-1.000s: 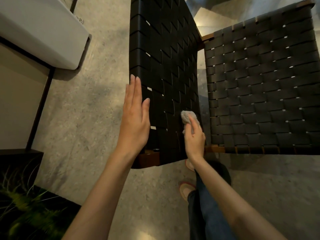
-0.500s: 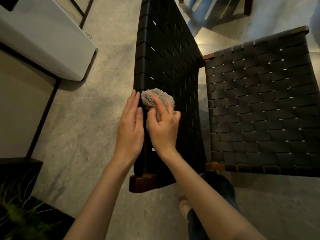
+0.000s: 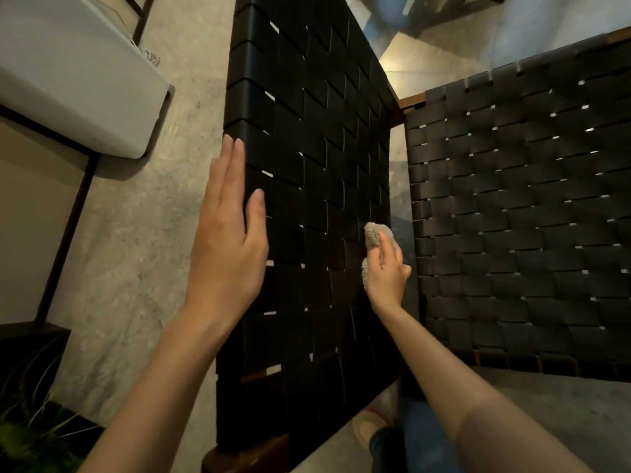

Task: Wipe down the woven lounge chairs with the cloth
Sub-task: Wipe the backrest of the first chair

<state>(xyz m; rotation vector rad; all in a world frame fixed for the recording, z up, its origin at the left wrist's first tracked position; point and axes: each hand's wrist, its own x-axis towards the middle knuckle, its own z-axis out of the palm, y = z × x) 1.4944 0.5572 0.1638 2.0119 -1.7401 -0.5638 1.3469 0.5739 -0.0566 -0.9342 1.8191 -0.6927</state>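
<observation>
A black woven-strap chair back is seen standing upright in the middle of the view, and its matching woven seat is spread out to the right. A strip of brown wooden frame is exposed at the far corner where the back and seat meet.

The left hand is held flat at the left edge of the chair back. Its fingers are straight and pressed together, pointing away from the person, while the thumb is spread onto the weave. Nothing is held in it. Whether the palm is touching the straps cannot be told.

A small, fluffy grey-beige cloth is bunched up in the right hand, whose fingers are curled around it. The cloth is pressed against the right side of the chair back, low down and just beside the gap to the seat. Tufts of it are seen above the fingertips and beside the thumb.

A pale speckled concrete floor is visible to the left. A white rounded box is seen at the far left, with a thin dark metal frame below it. Green grassy leaves are seen in the near left corner. A blue denim trouser leg and a light shoe are glimpsed below the chair back.
</observation>
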